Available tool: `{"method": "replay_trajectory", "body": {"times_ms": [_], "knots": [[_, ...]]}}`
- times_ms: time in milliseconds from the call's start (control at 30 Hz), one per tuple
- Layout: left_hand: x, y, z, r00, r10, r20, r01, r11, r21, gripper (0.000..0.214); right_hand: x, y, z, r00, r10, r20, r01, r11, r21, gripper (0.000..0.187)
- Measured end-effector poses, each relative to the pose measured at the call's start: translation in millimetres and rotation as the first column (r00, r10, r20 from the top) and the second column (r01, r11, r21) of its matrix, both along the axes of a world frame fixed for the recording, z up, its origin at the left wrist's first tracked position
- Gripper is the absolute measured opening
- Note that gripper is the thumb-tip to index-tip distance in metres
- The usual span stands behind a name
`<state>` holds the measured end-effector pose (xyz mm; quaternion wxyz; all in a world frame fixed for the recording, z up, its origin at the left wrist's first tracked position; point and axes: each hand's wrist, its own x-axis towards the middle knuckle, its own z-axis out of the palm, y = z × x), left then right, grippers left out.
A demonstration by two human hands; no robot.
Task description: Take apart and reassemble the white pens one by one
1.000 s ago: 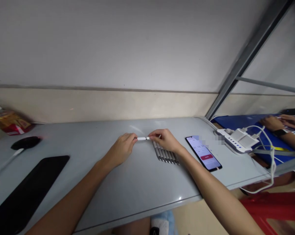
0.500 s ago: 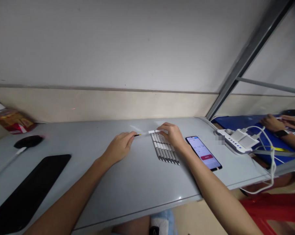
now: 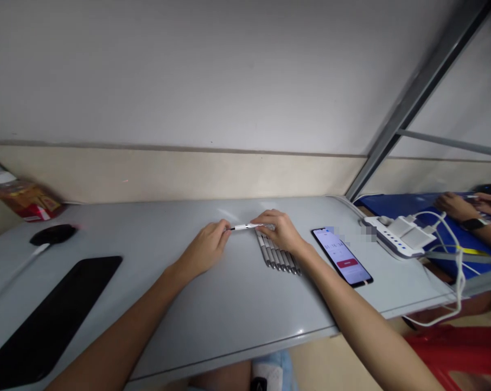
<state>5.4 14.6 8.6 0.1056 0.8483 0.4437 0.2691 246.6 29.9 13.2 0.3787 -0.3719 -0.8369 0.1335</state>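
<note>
My left hand (image 3: 208,247) and my right hand (image 3: 280,230) meet over the grey table (image 3: 212,304). Between them they pinch a thin white pen (image 3: 245,226) held level, the left fingers at its dark end, the right fingers at its white end. Right under my right hand lies a row of several grey pens (image 3: 278,256), side by side and angled toward me. Both hands have their fingers closed.
A lit phone (image 3: 343,256) lies right of the pens. A white power strip (image 3: 395,237) with chargers and cables sits at the table's right end. Another person's hands (image 3: 465,206) rest on a blue surface beyond. A black pad (image 3: 50,315), a black mouse (image 3: 52,235) and a snack packet (image 3: 27,202) lie left.
Half a second ago the two hands were pulled apart, the left holding a thin dark piece, the right the white tube. Now they are back together with the pen joined between them.
</note>
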Motion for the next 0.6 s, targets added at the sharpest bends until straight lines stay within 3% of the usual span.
{"method": "replay_trajectory", "body": {"times_ms": [233,400,600], "knots": [[-0.9,0.4,-3.4,0.999,-0.012,-0.036,0.012,1.000,0.012,0.028,-10.6,-4.0,-4.2,0.970,-0.005,-0.245,-0.042,0.981,-0.188,0.019],[-2.2,2.7,3.9,0.997,-0.069,-0.046,0.071,0.995,0.064,0.026,-11.7,-5.9,-1.4,0.973,-0.028,-0.230,-0.072,0.907,-0.415,0.042],[-3.6,1.1,9.5,0.999,-0.034,-0.032,0.036,0.998,0.045,0.023,-3.6,-6.1,4.7,0.952,0.096,-0.290,-0.237,0.830,-0.505,0.032]]}}
